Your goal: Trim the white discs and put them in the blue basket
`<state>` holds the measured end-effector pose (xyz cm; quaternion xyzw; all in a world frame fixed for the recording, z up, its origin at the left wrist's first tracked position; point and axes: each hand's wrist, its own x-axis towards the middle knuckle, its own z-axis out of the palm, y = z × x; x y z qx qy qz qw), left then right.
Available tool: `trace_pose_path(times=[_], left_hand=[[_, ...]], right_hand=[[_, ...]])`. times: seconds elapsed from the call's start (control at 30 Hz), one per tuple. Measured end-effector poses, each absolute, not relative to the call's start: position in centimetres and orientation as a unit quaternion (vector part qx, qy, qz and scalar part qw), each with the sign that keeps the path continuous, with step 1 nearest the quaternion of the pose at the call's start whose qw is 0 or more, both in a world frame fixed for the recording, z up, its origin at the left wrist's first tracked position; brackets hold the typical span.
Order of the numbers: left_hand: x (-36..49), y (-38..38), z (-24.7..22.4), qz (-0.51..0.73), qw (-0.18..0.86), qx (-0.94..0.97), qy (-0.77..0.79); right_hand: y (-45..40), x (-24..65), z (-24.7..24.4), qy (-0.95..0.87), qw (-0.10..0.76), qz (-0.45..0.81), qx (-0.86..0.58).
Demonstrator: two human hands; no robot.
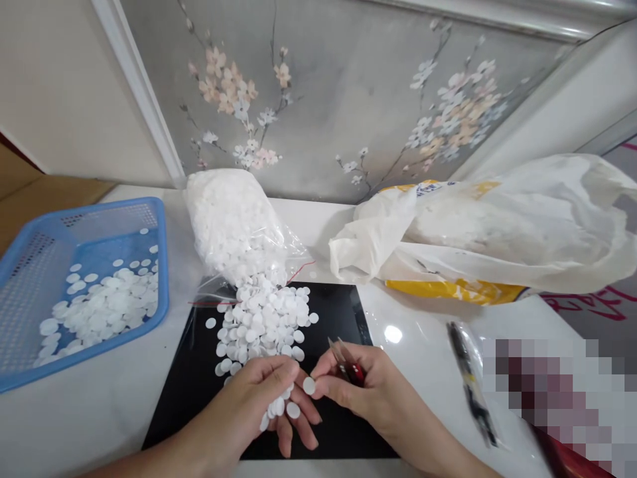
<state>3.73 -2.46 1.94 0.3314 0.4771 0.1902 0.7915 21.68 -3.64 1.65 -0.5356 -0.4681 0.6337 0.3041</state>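
Observation:
My left hand [271,392] cups a small bunch of white round discs [275,406], its thumb bent over them and its fingers spread below. Between the thumb and forefinger of my right hand [361,385] is a single white disc [309,386], right beside the left fingers. Tucked into that same hand is a pair of red-handled snips [354,372], their two pointed blades apart and facing up. Just beyond my hands, a heap of white discs [263,322] lies on a black mat [184,392]. The heap spills from a clear plastic bag [231,219] full of discs.
A blue plastic basket [163,265] with many discs stands at the left. A white and yellow plastic bag [497,232] lies at the back right. Pens in a clear sleeve [470,382] rest on the white table [398,325]. A flower-patterned panel [318,99] rises behind.

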Motion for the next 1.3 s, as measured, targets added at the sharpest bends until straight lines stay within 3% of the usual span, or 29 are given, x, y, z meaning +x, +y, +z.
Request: trace_pose_path(times=[0.1,0.27,0.43,0.73,0.97,1.07,1.3], left_hand=[[3.3,-1.8,2.5,0.185,0.775,0.383,0.468],[1.5,0.4,4.6,0.295,0.732,0.351,0.503],[0.8,1.3,4.9,0.343,0.726,0.309,0.509],[1.2,0.2,2.7,0.23,0.723,0.424,0.495],[1.2,0.4,3.0,0.221,0.734,0.414,0.491],[1.3,0.2,3.1,0.208,0.717,0.451,0.49],[2.0,-0.5,1.9,0.176,0.717,0.494,0.459]], right_hand=[[-3.6,21.8,2.0,-0.489,0.31,0.64,-0.504],[-2.4,21.8,1.3,-0.611,0.296,0.448,-0.581],[-1.9,20.8,0.0,-0.729,0.239,0.344,-0.541],[-2.0,21.3,0.0,-0.66,0.261,0.35,-0.612],[-2.3,21.2,-0.7,-0.727,0.266,0.329,-0.541],[-2.2,21.3,-0.2,-0.669,0.292,0.371,-0.575],[-2.0,21.2,0.8,-0.449,0.292,0.65,-0.54]])
